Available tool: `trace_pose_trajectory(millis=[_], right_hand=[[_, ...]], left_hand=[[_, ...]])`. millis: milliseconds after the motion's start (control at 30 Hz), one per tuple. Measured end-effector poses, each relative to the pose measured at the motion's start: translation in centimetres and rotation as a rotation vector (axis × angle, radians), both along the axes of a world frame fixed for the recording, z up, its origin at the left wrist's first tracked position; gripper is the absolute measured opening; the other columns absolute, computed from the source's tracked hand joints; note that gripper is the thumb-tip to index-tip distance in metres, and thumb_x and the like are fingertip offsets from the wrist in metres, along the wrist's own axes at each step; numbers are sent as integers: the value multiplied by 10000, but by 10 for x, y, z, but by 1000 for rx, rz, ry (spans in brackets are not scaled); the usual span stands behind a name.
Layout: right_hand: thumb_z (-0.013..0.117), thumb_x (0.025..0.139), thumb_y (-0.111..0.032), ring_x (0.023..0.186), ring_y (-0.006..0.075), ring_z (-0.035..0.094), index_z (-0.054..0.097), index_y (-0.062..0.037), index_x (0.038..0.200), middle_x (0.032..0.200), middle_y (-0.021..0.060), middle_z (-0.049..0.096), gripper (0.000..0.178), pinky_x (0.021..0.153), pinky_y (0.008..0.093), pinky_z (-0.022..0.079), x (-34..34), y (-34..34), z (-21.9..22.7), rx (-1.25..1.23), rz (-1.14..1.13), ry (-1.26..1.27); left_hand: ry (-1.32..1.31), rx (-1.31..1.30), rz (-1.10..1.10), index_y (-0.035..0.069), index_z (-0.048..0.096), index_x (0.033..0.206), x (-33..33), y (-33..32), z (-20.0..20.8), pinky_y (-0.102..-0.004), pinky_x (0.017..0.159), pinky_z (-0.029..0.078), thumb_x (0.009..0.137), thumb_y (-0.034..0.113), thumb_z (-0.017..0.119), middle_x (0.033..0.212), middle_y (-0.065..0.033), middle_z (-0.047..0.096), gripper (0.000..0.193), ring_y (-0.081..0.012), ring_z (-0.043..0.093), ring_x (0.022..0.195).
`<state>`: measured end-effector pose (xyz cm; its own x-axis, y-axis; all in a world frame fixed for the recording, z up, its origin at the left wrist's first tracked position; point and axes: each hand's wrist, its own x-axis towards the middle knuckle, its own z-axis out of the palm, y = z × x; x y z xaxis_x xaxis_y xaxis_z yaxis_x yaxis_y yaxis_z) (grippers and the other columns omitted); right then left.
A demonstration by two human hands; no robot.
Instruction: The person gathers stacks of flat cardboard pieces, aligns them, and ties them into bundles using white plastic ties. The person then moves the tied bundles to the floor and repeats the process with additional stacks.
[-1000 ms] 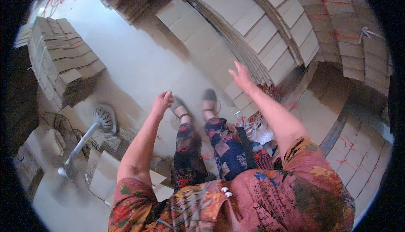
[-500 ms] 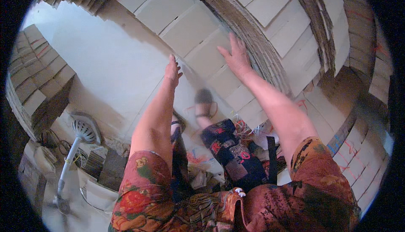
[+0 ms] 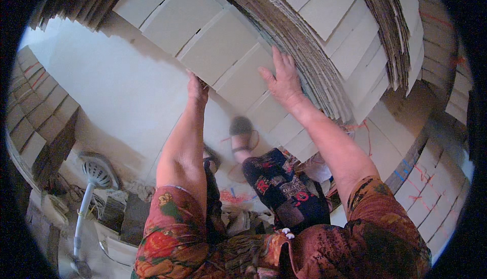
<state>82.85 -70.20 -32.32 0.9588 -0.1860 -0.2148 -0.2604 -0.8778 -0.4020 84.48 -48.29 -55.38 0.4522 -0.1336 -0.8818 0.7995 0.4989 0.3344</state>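
A long row of overlapping grey-beige cardboard sheets (image 3: 218, 40) slants across the view in front of me. My left hand (image 3: 197, 87) is set against the row's left edge, turned on its side. One finger points up along that edge, while the other fingers are partly hidden. My right hand (image 3: 285, 82) lies open on the row's right side, with fingers and thumb spread. Its fingertips reach the foot of a taller bank of stacked cardboard (image 3: 299, 40). Neither hand has lifted a sheet.
More cardboard stacks stand at the far right (image 3: 431, 187) and left (image 3: 40, 111). A white pedestal fan (image 3: 96, 175) stands at the lower left. My patterned trouser leg (image 3: 284, 187) and a sandalled foot (image 3: 241, 137) are below my hands, near orange strapping scraps (image 3: 236, 196).
My left hand has moved slightly left and down, onto the row's edge. My right hand has settled onto the sheets. The view has shifted a little, and the row appears further left.
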Motion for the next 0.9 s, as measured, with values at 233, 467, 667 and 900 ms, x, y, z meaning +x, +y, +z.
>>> trace_pose_trajectory(millis=[233, 467, 667, 900], right_hand=[[621, 802, -275, 1085, 385, 441, 352, 55, 1282, 1165, 250, 477, 641, 934, 406, 359, 4, 5, 5, -18, -28, 31], [638, 794, -246, 1159, 362, 451, 373, 50, 1274, 1247, 262, 453, 623, 972, 372, 360, 8, 0, 7, 137, -53, -9], [632, 795, -301, 1187, 384, 415, 373, 53, 1278, 1258, 278, 435, 653, 1006, 390, 318, 13, -5, 2, 189, -82, 21], [589, 821, -350, 1211, 361, 399, 420, 54, 1252, 1272, 265, 432, 614, 1021, 377, 298, 17, -8, 1, 200, -131, 88]], left_hand=[[22, 31, -107, 104, 537, 828, -1, 12, -9, -227, 470, 278, 885, 561, 390, 728, 9, 482, 484, -81, 387, 543], [22, 161, -107, 104, 513, 791, 11, 2, 22, -217, 440, 263, 881, 546, 422, 645, 23, 441, 460, -80, 367, 495], [-27, 75, -136, 83, 526, 816, 9, 21, 5, -241, 527, 315, 879, 554, 421, 688, -4, 465, 487, -105, 391, 575], [-5, 6, -66, 81, 531, 864, 6, 16, -2, -260, 527, 315, 863, 605, 386, 691, -14, 468, 544, -140, 422, 607]])
